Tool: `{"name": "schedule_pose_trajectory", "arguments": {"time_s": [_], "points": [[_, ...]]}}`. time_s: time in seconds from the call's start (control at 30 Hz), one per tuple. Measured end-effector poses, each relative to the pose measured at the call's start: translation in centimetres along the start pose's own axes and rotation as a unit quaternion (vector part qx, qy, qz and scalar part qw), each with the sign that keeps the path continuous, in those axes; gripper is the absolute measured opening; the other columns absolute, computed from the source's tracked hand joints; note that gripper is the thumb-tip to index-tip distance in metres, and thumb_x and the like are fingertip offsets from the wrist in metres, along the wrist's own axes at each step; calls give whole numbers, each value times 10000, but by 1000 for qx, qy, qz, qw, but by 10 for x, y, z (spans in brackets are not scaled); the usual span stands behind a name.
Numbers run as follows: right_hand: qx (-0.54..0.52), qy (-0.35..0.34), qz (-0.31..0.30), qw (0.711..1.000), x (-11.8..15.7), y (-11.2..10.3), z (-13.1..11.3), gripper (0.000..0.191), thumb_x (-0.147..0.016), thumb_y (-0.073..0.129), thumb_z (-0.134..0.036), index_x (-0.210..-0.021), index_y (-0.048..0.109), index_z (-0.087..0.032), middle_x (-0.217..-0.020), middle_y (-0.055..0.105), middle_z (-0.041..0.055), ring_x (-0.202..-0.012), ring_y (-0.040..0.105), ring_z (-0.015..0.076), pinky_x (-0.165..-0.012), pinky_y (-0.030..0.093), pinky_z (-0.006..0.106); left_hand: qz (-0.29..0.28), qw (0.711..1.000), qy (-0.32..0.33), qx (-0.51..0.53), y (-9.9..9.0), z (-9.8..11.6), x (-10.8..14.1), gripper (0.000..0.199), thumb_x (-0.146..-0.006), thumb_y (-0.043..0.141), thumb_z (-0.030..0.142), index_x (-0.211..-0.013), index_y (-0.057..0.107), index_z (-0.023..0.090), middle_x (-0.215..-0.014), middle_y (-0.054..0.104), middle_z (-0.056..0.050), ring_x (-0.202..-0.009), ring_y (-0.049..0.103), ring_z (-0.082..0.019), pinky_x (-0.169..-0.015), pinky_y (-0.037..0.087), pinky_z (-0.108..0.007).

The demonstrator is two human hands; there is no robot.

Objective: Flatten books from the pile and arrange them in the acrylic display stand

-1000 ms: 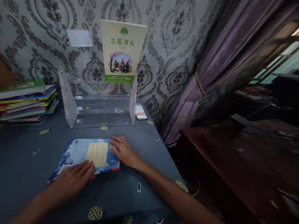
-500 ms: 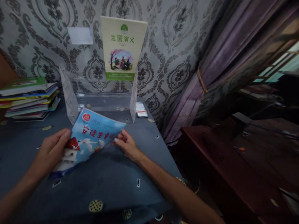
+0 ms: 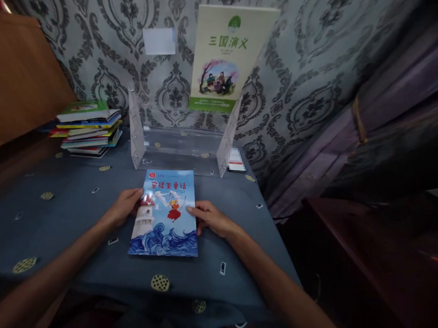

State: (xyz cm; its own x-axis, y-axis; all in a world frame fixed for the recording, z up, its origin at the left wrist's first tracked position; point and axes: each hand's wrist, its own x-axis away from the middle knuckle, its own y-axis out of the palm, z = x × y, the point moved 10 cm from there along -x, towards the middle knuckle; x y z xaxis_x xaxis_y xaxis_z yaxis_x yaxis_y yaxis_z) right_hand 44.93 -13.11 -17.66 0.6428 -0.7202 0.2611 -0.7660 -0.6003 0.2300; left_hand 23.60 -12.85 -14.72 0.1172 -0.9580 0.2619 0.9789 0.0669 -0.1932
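On the dark blue table [image 3: 247, 196], the main risk I'd judge is to the clear stand [image 3: 136, 131]: the far edge of the blue book [image 3: 165, 230] lies close to its near side, so a careless forward push could knock it. A jolt there might also tip the cream-and-green book [image 3: 226, 59], which stands upright at the stand's far right. The blue book lies face up between the hands, near the middle of the table; a softened grip on one side could let its thin cover skew or sag.

The right hand [image 3: 209, 218] is nearly closed at the book's right edge, thumb on the cover, fingers bent beside or beneath it. The left hand [image 3: 126, 205] is curled around the left edge, pinching it; its fingers' reach underneath is hidden.
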Motion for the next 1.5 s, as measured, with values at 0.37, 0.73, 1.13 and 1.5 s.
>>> {"name": "schedule_pose_trajectory", "arguments": {"time_s": [0.37, 0.73, 1.13, 1.5], "points": [[367, 16, 79, 927, 10, -23, -27, 536, -952, 514, -581, -592, 548, -186, -409, 548, -17, -350, 490, 99, -396, 386, 211, 34, 854, 263, -449, 2, 51, -9, 287, -951, 376, 341, -931, 629, 207, -913, 708, -73, -877, 645, -227, -807, 471, -314], [626, -260, 16, 735, -61, 89, -48, 455, -1004, 513, -295, -1403, 533, -77, -1503, 501, 208, -1456, 408, 266, -1211, 329, 468, 31, 847, 355, -394, 15, 27, -30, 450, -943, 349, 167, -1387, 409, 131, -1307, 641, -165, -1236, 602, -252, -1057, 484, -453], [593, -200, 171, 761, -34, -31, -38, 517, -1012, 453, -355, -1481, 493, -142, -1558, 444, 171, -1484, 369, 295, -1213, 309, 545, 40, 836, 325, -439, 16, 24, -33, 402, -945, 360, 161, -1325, 488, 151, -1275, 662, -133, -1213, 609, -257, -1044, 489, -448], [535, -256, 244, 768, -18, -49, -58, 339, -923, 516, -209, -1201, 703, -158, -1163, 738, 126, -1090, 646, 270, -993, 483, 457, -20, 742, 342, -576, 36, 33, -25, 372, -938, 413, 113, -1273, 567, 165, -1354, 611, -151, -1294, 532, -290, -1034, 459, -439]]}}
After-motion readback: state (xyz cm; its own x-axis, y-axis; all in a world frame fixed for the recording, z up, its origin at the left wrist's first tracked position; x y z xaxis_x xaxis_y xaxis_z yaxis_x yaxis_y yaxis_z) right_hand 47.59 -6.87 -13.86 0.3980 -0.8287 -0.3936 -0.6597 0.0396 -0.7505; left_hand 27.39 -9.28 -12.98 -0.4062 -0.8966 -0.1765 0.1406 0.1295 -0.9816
